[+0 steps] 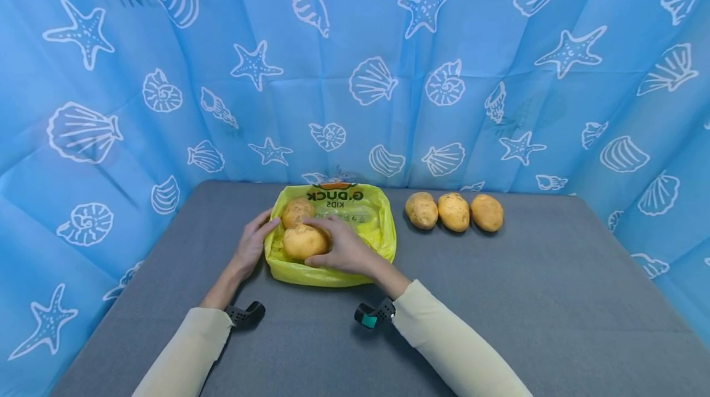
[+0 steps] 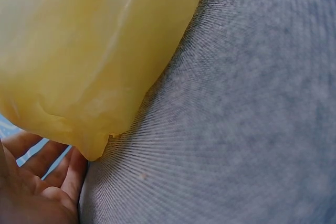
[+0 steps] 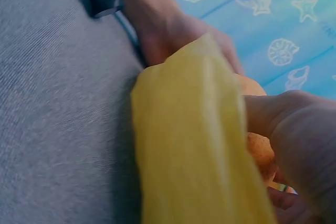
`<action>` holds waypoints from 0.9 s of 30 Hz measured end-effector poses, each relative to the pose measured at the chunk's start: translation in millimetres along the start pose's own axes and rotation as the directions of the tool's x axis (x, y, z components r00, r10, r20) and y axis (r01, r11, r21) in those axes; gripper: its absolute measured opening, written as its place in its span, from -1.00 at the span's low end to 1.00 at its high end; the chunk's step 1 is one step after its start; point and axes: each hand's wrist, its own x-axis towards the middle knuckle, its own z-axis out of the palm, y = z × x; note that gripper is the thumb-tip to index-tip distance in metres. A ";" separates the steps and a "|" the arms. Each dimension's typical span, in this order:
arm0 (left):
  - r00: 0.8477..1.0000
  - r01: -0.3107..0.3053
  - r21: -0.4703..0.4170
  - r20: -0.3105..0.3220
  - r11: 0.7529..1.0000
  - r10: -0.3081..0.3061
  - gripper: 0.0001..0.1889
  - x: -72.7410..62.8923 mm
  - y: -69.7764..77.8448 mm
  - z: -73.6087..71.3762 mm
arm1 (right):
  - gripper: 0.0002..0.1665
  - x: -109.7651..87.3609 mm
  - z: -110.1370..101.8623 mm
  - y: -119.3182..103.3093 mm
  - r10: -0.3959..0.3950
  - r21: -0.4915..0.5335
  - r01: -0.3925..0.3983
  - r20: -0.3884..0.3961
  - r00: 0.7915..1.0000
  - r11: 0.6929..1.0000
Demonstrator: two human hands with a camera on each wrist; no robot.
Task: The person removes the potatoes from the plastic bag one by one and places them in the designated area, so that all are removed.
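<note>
A yellow plastic bag (image 1: 333, 277) with dark lettering stands open at its top on the table. Over its left half, my right hand (image 1: 346, 249) grips a potato (image 1: 304, 243) between thumb and fingers. Another potato (image 1: 297, 211) lies in the bag just behind it. My left hand (image 1: 252, 240) rests along the bag's left side, thumb and fingertips at the rim. In the left wrist view, the extended fingers of the left hand (image 2: 47, 177) lie beside the bag's lower corner (image 2: 94, 114). The right wrist view shows the bag's wall (image 3: 189, 140) partly hiding the gripped potato (image 3: 261, 156).
Three more potatoes, the left one (image 1: 421, 211), the middle one (image 1: 453, 212) and the right one (image 1: 487, 212), sit in a row right of the bag. A grey cloth covers the table (image 1: 527, 298). Behind it hangs a blue curtain (image 1: 333, 101) with white shells and starfish.
</note>
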 end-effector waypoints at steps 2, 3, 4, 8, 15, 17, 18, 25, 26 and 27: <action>1.000 -0.002 -0.002 0.001 1.000 0.002 -0.39 -1.0 0.8 -0.4 | -0.10 -2.8 -5.7 -2.7 0.007 0.019 -0.007 -0.018 1.000 1.000; 1.000 -0.005 -0.002 0.003 1.000 0.005 -0.39 -1.4 1.1 -0.6 | -0.10 -4.5 -8.5 -4.1 0.008 0.034 -0.007 -0.028 1.000 0.999; 1.000 -0.007 -0.005 0.003 1.000 0.007 -0.40 -1.6 0.9 -0.7 | -0.10 -6.3 -11.5 -5.5 0.008 0.042 -0.006 -0.037 0.999 0.999; 1.000 -0.016 -0.009 0.009 1.000 0.016 -0.40 -1.4 0.2 -0.8 | -0.10 -14.7 -24.3 -10.4 -0.015 0.063 0.021 -0.094 0.995 0.998; 1.000 -0.024 -0.012 0.013 1.000 0.024 -0.40 -2.0 0.3 -1.0 | -0.13 -30.8 -47.8 -10.9 -0.058 0.076 0.075 -0.207 0.977 0.994; 1.000 -0.024 -0.012 0.016 1.000 0.024 -0.40 -2.4 0.5 -1.0 | -0.13 -36.7 -54.8 -8.9 -0.058 0.071 0.077 -0.236 0.970 0.994; 1.000 -0.025 -0.010 0.016 1.000 0.025 -0.40 -2.5 0.5 -1.0 | -0.12 -39.6 -58.3 -7.2 -0.058 0.068 0.077 -0.249 0.967 0.995; 0.999 -0.027 -0.019 0.019 0.999 0.028 -0.40 -2.1 0.2 -0.5 | -0.12 -61.8 -84.1 7.1 -0.018 0.074 0.045 -0.331 0.944 0.996; 0.999 -0.027 -0.019 0.020 0.999 0.028 -0.40 -2.2 0.3 -0.5 | -0.12 -65.2 -87.7 8.9 -0.009 0.080 0.039 -0.338 0.941 0.996; 0.999 -0.027 -0.018 0.019 0.999 0.027 -0.40 -2.1 0.3 -0.4 | -0.12 -68.7 -91.3 10.4 -0.001 0.088 0.034 -0.346 0.938 0.996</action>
